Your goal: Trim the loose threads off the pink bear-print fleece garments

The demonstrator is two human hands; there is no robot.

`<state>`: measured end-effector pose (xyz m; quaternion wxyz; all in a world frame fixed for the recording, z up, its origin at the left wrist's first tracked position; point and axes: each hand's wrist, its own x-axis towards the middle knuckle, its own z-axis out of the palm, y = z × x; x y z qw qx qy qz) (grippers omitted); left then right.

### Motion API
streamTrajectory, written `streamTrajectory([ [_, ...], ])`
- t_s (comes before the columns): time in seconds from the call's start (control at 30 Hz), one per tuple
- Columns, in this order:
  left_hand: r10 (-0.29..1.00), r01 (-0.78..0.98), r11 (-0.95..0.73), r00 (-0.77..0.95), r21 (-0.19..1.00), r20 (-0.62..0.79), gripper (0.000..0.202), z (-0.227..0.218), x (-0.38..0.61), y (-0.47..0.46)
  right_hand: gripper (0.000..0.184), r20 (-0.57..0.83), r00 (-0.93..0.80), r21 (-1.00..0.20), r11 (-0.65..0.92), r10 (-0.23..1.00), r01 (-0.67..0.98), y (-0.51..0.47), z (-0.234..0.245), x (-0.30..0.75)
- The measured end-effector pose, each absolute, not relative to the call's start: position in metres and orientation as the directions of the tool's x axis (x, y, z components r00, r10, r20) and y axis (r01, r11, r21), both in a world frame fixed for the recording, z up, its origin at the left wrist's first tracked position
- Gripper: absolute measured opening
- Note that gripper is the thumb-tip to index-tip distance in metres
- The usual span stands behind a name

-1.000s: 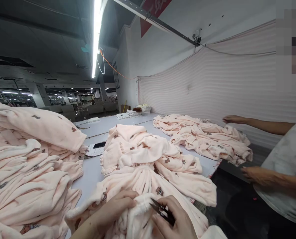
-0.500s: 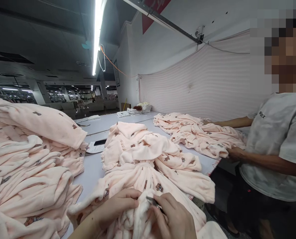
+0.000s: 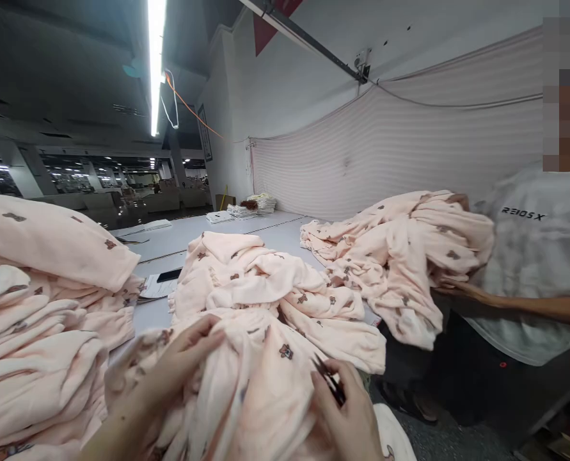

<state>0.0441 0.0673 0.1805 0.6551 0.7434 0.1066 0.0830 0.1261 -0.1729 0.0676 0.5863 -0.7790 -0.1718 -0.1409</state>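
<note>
A pale pink plush garment (image 3: 265,378) with small brown bear prints lies bunched in front of me, its gathered part and sleeves spreading over the table. My left hand (image 3: 193,349) pinches a raised fold of it, fingers closed on the cloth. In my right hand (image 3: 345,403) is a small pair of dark thread snips (image 3: 330,379), blades pointing up and left, just over the garment's right side. The snips' lower part is hidden by my fingers and palm.
A heap of like garments (image 3: 35,339) rises on the left. A phone (image 3: 169,275) lies on papers (image 3: 154,288) beyond it. To the right a co-worker (image 3: 529,256) holds another pink garment (image 3: 395,250). Folded white cloths (image 3: 263,203) are stacked at the table's far end.
My hands have moved apart; the left has lifted a fold up and left, while the snips have left the white edge. The co-worker has gathered and raised their garment. My view has turned slightly right.
</note>
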Motion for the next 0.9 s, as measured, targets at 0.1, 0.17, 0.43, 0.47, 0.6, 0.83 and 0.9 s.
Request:
streamTrajectory([
  [0.1, 0.208, 0.030, -0.154, 0.978, 0.988, 0.002, 0.028, 0.179, 0.050, 0.057, 0.025, 0.242, 0.963, -0.961, -0.108, 0.118, 0.254, -0.180, 0.051, 0.135],
  [0.17, 0.068, -0.005, -0.491, 0.997, 0.871, 0.044, 0.029, 0.167, 0.057, 0.034, 0.027, 0.172, 0.962, -0.985, 0.067, 0.214, 0.161, -0.172, 0.046, 0.136],
  [0.43, 0.045, 0.021, -0.986, 0.989, 0.168, 0.141, 0.024, 0.179, 0.070, 0.038, 0.030, 0.046, 0.980, -0.977, 0.212, 0.195, 0.004, -0.164, 0.051, 0.131],
  [0.47, 0.082, 0.065, -0.991, 0.987, 0.120, 0.140, 0.028, 0.187, 0.068, 0.061, 0.028, 0.082, 0.986, -0.988, 0.141, 0.146, 0.061, -0.167, 0.047, 0.132],
  [0.6, -0.042, 0.113, -0.892, 0.944, -0.437, 0.328, 0.030, 0.185, 0.053, 0.131, 0.023, 0.170, 0.975, -0.985, 0.043, 0.143, 0.166, -0.164, 0.028, 0.130],
  [0.83, -0.545, -0.420, -0.824, 0.769, -0.379, 0.334, 0.047, 0.109, 0.035, 0.071, 0.020, 0.202, 0.958, -0.973, -0.075, 0.202, 0.220, -0.137, 0.032, 0.126],
  [0.9, -0.268, -0.260, -0.963, 0.906, -0.069, 0.327, 0.036, 0.105, 0.040, 0.038, 0.028, 0.174, 0.955, -0.985, 0.033, 0.240, 0.171, -0.134, 0.036, 0.126],
])
